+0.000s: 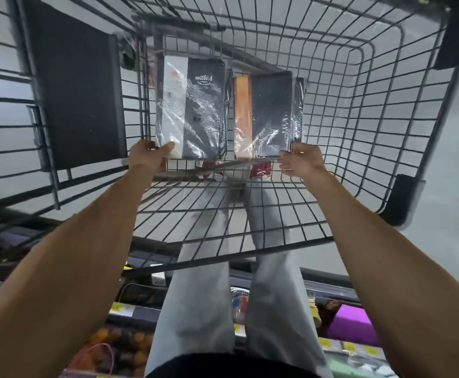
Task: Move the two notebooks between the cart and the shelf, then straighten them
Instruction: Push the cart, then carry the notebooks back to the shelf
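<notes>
The dark plastic-wrapped notebook with a white band (195, 110) is gripped at its near left corner by the left hand (146, 155), thumb on top. The dark plastic-wrapped notebook with an orange band (266, 115) is pinched at its near right corner by the right hand (302, 159). Both are seen flat, side by side, inside the black wire shopping cart (359, 105). Contact with its wire floor cannot be determined. A flat black panel (78, 99) is noted at the cart's left.
</notes>
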Motion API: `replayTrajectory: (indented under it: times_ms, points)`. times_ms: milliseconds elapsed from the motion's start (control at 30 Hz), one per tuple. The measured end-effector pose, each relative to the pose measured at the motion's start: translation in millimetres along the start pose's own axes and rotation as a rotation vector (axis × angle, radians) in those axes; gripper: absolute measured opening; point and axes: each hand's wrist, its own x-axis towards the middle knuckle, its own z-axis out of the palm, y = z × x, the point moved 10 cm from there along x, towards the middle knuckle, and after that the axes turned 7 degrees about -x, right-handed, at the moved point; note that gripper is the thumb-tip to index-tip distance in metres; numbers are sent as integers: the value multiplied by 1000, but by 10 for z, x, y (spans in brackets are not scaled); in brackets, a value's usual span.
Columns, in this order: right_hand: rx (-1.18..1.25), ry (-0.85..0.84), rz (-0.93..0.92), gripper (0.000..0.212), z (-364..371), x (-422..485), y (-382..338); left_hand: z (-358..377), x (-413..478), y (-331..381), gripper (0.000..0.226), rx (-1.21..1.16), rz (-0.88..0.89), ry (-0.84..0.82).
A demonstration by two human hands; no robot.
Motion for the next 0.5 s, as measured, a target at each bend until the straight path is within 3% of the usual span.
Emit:
replayTrajectory:
  times_ms: [100,300,433,500]
  points:
    - [2,-16,-10,52,0,-116,-36,0,-144,-22,56,-72,-42,-45]
    - [-138,116,-135,42,-131,-472,-322,-33,-626,141,61,-220,-107,-183]
    - [-188,117,-184,11,-173,-747,-445,-152,-996,369,51,-272,-34,-143]
    - [-241,145,-225,11,-240,-916,-538,-204,-1150,484,44,-261,29,-128]
